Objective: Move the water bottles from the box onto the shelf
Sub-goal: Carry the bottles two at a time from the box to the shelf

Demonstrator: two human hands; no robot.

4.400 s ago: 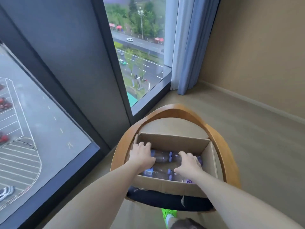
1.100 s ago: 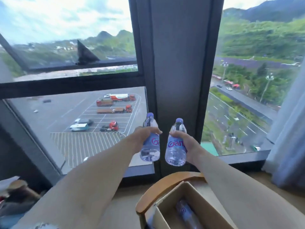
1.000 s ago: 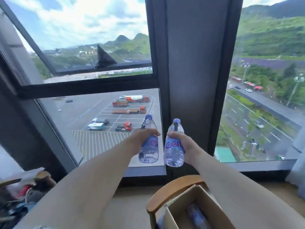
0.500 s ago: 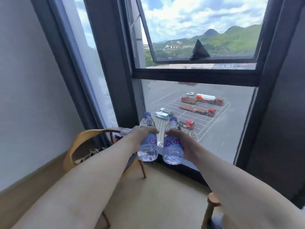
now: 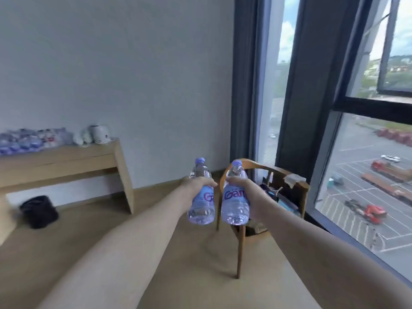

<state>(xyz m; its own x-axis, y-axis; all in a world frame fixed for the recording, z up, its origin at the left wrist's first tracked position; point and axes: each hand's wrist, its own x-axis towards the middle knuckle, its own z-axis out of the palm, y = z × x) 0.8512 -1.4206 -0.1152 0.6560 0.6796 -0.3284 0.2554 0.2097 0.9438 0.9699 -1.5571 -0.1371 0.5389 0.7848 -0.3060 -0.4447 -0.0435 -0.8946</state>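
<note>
My left hand [image 5: 194, 183] grips a clear water bottle [image 5: 201, 205] with a purple cap, held upright in front of me. My right hand [image 5: 244, 186] grips a second such bottle [image 5: 234, 206] right beside it. Both arms reach forward at chest height. The wooden shelf [image 5: 66, 162] stands against the wall at the far left, with several water bottles [image 5: 24, 139] massed on its top. The box is out of view.
A wooden chair [image 5: 263, 175] piled with clothes stands just behind the bottles by the window [image 5: 367, 175]. A white kettle [image 5: 99, 134] sits at the shelf's right end. A black bin [image 5: 39, 211] stands on the floor under the shelf.
I lifted both bottles out of the box and turned left, away from the window. The shelf and wall have come into view; the box and its chair have left it.
</note>
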